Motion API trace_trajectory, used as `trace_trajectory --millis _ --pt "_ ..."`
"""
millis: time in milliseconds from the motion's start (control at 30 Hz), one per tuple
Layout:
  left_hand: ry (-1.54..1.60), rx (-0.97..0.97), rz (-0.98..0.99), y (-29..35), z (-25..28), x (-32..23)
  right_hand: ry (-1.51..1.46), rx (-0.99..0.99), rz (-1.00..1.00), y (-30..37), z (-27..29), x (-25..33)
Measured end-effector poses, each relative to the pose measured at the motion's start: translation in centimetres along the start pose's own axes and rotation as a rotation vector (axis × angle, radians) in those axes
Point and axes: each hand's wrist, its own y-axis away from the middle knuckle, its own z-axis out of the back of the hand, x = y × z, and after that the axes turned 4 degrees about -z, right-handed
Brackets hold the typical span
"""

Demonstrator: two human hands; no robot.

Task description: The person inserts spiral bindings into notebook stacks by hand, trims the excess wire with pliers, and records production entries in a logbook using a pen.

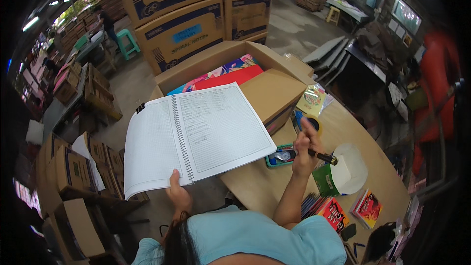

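Note:
An open spiral notebook (221, 137) with handwritten entries on its right-hand page is tilted in front of me. My left hand (178, 195) grips its lower edge near the wire spine, thumb on top of the page. A black binder clip (141, 108) sits on its upper left corner. To the right of the notebook, my right hand (306, 148) is raised above the table with a dark pen (323, 156) held in its curled fingers. Below that hand stands a white and green container (353, 169). Beside it lies a small green tray (279, 157) with small items.
An open carton (201, 64) with colourful notebooks and a brown box (277, 93) stands behind the notebook. Stacked cartons (184, 34) rise beyond it. Small spiral notebooks (331, 214) lie on the wooden table (265, 191) at right. More cartons (73, 167) stand at left.

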Motion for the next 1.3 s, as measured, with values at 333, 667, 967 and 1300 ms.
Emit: trace_trajectory --millis 333,667,967,1300 --pt "-0.095 0.01 -0.067 0.1 0.3 0.4 0.145 0.254 -0.381 -0.2 -0.3 -0.2" --pt "-0.091 0.016 -0.057 0.2 0.3 0.7 0.149 0.435 -0.425 -0.7 -1.9 -2.7" --pt "-0.12 0.025 -0.053 0.1 0.1 0.4 -0.184 0.403 -0.631 -0.2 -3.8 -2.7" --pt "-0.098 0.033 -0.048 0.3 -0.1 0.4 -0.211 0.443 -0.58 -0.6 -3.4 -5.1"
